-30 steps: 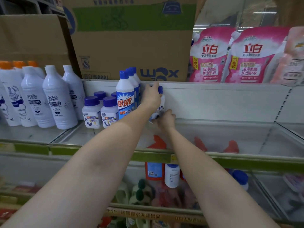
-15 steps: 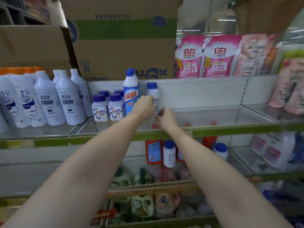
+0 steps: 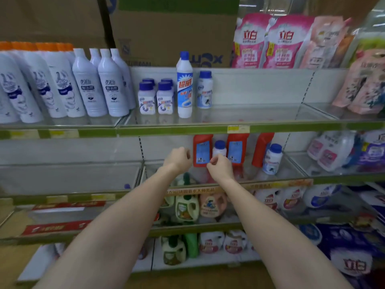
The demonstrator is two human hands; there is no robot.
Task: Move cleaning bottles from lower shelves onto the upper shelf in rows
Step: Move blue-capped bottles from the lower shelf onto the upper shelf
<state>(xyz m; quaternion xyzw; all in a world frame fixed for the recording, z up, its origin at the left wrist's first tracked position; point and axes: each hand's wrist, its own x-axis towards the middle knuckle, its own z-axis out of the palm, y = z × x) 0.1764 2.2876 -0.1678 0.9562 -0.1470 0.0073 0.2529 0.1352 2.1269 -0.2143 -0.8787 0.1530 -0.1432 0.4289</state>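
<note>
On the upper shelf (image 3: 275, 128) a tall blue-and-white bottle (image 3: 184, 86) stands with a small white blue-capped bottle (image 3: 205, 91) just to its right. Several similar small bottles (image 3: 155, 99) stand in rows to its left. On the lower shelf (image 3: 295, 171) are three red bottles (image 3: 202, 150) and two small white blue-capped bottles (image 3: 220, 146) (image 3: 273, 159). My left hand (image 3: 178, 159) hovers in front of the leftmost red bottle, loosely curled, holding nothing. My right hand (image 3: 220, 166) is just below the nearer small white bottle, fingers loosely curled and not holding it.
Tall white bottles (image 3: 100, 84) fill the upper shelf's left side, with cardboard boxes (image 3: 173, 34) above. Pink refill pouches (image 3: 268, 42) stand at upper right. The upper shelf is bare glass right of the small bottle. Jugs and bags (image 3: 187, 207) crowd the shelves below.
My left hand let go of the small white bottle, which now stands on the upper shelf. Both hands dropped to the lower shelf, and the view pulled back.
</note>
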